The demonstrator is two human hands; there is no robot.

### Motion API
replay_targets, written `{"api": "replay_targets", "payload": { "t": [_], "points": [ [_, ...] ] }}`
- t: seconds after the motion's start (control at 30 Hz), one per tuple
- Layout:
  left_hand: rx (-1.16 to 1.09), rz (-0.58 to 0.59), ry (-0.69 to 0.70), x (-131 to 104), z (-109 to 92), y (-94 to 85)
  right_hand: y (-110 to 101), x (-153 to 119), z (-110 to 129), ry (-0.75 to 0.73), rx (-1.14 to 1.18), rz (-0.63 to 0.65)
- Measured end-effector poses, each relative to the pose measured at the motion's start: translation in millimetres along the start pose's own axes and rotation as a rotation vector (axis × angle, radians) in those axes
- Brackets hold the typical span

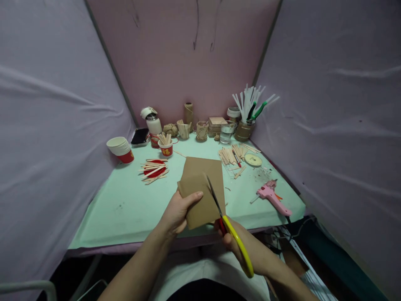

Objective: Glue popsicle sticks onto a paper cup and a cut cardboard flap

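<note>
Near the table's front edge, my left hand point(178, 211) pinches a small piece of brown cardboard point(196, 205), its thumb on top. Yellow and red-handled scissors point(238, 241) are in my right hand point(233, 238), with their blades pointing up and away, at the right edge of that piece. The blades look slightly apart. A larger brown sheet point(206, 165) lies on the table behind the small piece, which partly covers it. The fingers of my right hand are partly hidden by the handles.
A pink glue gun point(272, 197) lies at the right. Wooden sticks rest on a red dish point(154, 168) at the left, near stacked paper cups point(120, 149). Along the back stand jars, stick cups and a pot of white strips point(244, 130). A yellow-green disc point(253, 160) lies right of centre.
</note>
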State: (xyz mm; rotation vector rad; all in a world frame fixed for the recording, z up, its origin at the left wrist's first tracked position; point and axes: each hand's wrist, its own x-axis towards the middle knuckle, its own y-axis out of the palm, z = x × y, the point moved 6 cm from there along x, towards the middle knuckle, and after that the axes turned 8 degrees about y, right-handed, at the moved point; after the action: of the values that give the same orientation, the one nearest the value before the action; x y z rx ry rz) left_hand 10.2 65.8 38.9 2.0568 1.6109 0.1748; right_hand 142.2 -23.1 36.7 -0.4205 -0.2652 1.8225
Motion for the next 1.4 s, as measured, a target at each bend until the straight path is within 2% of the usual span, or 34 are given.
{"api": "replay_targets", "payload": {
  "t": [0.23,0.43,0.7,1.07,1.3,1.4],
  "points": [
    [0.035,-0.072,-0.017,-6,6,-3.7,7,-2,11,-0.043,-0.051,0.083],
    [0.061,-0.091,-0.014,-7,14,-8.7,15,-4,1,0.086,-0.087,0.092],
    [0.056,-0.111,-0.024,-10,14,-4.2,18,-6,-1,0.121,-0.032,0.033],
    [0.092,-0.134,-0.037,-10,15,-2.9,17,-3,2,0.107,0.026,-0.148],
    [0.103,-0.066,-0.040,-9,15,-1.4,16,-4,2,0.101,0.040,-0.172],
    [0.106,-0.036,-0.052,-10,19,-2.0,16,-6,-2,0.087,0.007,-0.128]
  ]
}}
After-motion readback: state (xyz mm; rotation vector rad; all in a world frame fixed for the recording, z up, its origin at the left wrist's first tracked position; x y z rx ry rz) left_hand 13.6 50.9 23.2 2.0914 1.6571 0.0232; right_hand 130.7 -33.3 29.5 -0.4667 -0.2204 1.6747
